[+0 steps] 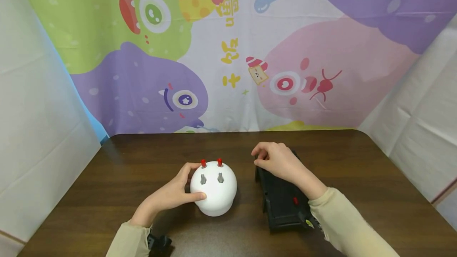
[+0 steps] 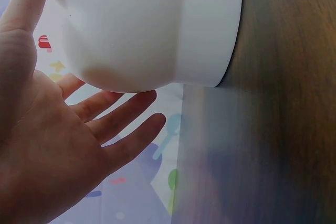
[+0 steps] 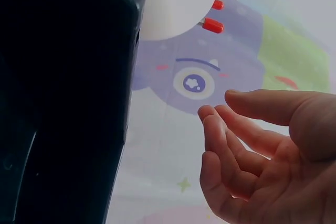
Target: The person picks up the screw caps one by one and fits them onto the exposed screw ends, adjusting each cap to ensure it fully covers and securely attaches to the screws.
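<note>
A round white body with a narrower base stands on the table. Two metal screws stick out of its top, and two red-tipped posts rise behind them. My left hand holds its left side, thumb at the front and fingers at the back; the left wrist view shows fingertips against its curved wall. Over the far end of a black tray hovers my right hand, fingers loosely bent. In the right wrist view, nothing shows between its thumb and fingers.
A small red piece lies in the black tray, near the right forearm. Dark straps with wrist cameras sit at both sleeves. Behind the brown wooden table hangs a cartoon-printed cloth; white cloths hang at both sides.
</note>
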`<state>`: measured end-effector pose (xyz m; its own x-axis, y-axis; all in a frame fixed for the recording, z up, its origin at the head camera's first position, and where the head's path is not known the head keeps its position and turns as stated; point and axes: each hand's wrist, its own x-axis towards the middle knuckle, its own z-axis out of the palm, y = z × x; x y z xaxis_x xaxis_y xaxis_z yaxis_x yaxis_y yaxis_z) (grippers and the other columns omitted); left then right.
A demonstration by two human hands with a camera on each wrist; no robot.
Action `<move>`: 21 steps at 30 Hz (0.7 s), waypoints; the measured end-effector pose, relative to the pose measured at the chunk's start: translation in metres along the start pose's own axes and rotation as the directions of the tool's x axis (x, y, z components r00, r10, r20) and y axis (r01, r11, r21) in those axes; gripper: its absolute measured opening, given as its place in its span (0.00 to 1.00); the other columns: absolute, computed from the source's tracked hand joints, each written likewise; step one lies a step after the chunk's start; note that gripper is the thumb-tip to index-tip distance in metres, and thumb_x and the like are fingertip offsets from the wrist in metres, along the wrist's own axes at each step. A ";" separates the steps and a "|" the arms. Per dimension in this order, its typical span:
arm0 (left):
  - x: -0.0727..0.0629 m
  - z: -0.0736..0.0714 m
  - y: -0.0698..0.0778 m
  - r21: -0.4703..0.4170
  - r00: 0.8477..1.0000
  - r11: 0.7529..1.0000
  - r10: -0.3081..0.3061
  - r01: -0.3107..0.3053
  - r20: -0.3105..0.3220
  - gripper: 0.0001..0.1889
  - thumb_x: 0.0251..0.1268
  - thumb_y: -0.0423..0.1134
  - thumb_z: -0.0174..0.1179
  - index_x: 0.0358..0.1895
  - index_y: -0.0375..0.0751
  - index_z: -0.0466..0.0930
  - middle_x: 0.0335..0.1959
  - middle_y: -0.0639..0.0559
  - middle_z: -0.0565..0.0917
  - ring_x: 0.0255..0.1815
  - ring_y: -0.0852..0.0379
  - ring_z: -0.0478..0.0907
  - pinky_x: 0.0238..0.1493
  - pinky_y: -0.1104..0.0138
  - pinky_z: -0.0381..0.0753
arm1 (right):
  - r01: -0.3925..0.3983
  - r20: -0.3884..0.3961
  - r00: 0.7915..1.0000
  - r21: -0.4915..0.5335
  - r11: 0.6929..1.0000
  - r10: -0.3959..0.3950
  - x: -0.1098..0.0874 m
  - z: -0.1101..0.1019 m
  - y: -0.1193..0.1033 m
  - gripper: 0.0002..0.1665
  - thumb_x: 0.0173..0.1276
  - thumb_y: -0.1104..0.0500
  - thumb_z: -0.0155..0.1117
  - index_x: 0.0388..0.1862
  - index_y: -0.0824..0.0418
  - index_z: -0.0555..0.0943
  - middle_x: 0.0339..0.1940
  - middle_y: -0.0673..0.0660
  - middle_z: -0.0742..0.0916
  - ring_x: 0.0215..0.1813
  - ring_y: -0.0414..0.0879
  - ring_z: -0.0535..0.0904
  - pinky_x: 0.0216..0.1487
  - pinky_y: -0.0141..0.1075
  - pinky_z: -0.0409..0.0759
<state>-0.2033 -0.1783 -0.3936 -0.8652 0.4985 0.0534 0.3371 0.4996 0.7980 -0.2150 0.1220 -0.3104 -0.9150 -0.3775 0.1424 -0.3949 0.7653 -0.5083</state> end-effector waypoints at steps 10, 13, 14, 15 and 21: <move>0.001 0.001 -0.002 0.004 1.000 1.000 -0.001 0.001 -0.003 0.39 0.50 0.50 0.67 0.62 0.50 0.52 0.60 0.47 0.60 0.55 0.51 0.66 0.52 0.57 0.70 | -0.034 0.043 0.998 -0.004 0.999 0.034 -0.007 -0.003 0.011 0.09 0.58 0.60 0.63 0.39 0.58 0.80 0.26 0.47 0.82 0.27 0.39 0.74 0.30 0.34 0.71; 0.001 0.002 -0.003 0.002 1.000 1.000 -0.007 0.007 -0.005 0.39 0.49 0.51 0.67 0.61 0.50 0.52 0.60 0.47 0.59 0.55 0.52 0.66 0.52 0.57 0.69 | -0.037 0.052 0.998 -0.011 0.999 0.037 -0.008 -0.004 0.013 0.08 0.59 0.61 0.63 0.39 0.58 0.80 0.26 0.48 0.82 0.26 0.39 0.74 0.30 0.34 0.71; 0.001 0.002 -0.003 -0.001 1.000 1.000 -0.010 0.010 -0.007 0.40 0.49 0.51 0.67 0.61 0.51 0.52 0.60 0.48 0.59 0.55 0.52 0.66 0.52 0.57 0.69 | -0.039 0.056 0.998 -0.014 0.999 0.039 -0.009 -0.005 0.013 0.08 0.59 0.61 0.63 0.39 0.58 0.80 0.26 0.48 0.82 0.26 0.39 0.74 0.30 0.34 0.71; 0.001 0.002 -0.002 -0.004 1.000 1.000 -0.014 0.014 -0.007 0.40 0.49 0.51 0.67 0.61 0.51 0.52 0.60 0.48 0.59 0.55 0.53 0.66 0.52 0.57 0.69 | -0.040 0.059 0.997 -0.019 0.999 0.041 -0.010 -0.006 0.013 0.08 0.59 0.61 0.63 0.38 0.58 0.80 0.26 0.48 0.82 0.26 0.39 0.74 0.30 0.34 0.71; 0.000 0.002 -0.001 -0.016 1.000 1.000 -0.020 0.020 -0.005 0.40 0.49 0.50 0.67 0.62 0.50 0.52 0.61 0.48 0.59 0.55 0.53 0.66 0.52 0.57 0.69 | -0.045 0.070 0.996 -0.040 0.998 0.047 -0.017 -0.008 0.016 0.07 0.59 0.61 0.63 0.38 0.59 0.80 0.25 0.47 0.81 0.24 0.39 0.73 0.29 0.34 0.70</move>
<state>-0.2032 -0.1775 -0.3959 -0.8735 0.4852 0.0405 0.3141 0.4980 0.8083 -0.2067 0.1450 -0.3145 -0.9245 -0.3766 0.0581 -0.3567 0.8017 -0.4796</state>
